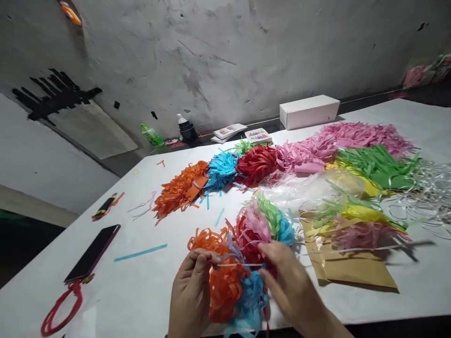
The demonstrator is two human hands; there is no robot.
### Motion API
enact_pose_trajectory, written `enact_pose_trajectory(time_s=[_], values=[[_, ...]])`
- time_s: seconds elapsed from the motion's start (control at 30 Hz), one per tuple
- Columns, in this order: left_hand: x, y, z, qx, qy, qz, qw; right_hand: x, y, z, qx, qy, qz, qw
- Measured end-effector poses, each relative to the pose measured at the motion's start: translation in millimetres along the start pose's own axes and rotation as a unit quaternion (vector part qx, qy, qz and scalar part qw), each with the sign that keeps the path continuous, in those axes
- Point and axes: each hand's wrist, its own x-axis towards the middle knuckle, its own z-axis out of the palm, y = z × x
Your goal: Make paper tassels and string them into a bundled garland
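Observation:
A thin white string (243, 265) is stretched between my two hands across a bunch of paper tassels. My left hand (192, 286) pinches it between thumb and fingertips, beside the orange tassel (225, 293). Into my right hand (292, 277) runs the same string, and it trails out beyond the hand to the right; thumb and index finger are spread, the other fingers partly hidden. Below and between the hands hangs a blue tassel (252, 298). Above them in the bunch are red and pink tassels (252, 225), a light green one (269, 211) and another blue one (287, 230).
Heaps of orange (183, 188), blue (222, 170), red (259, 164) and pink (366, 136) fringed paper line the back. At right lie a brown envelope (362, 272) under tassels, clear plastic (306, 188) and tangled string (433, 197). A phone (93, 253) and cutter (105, 206) are left.

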Motion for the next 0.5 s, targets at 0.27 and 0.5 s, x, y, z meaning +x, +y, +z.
enact_pose_trajectory(time_s=[0.27, 0.5], values=[[8, 1, -2.6, -0.031, 0.019, -0.004, 0.999, -20, 43, -42, -0.11, 0.069, 0.078, 0.988], [13, -1, -1.6, -0.073, 0.024, -0.011, 0.997, -14, 35, -28, -0.173, -0.046, 0.006, 0.984]])
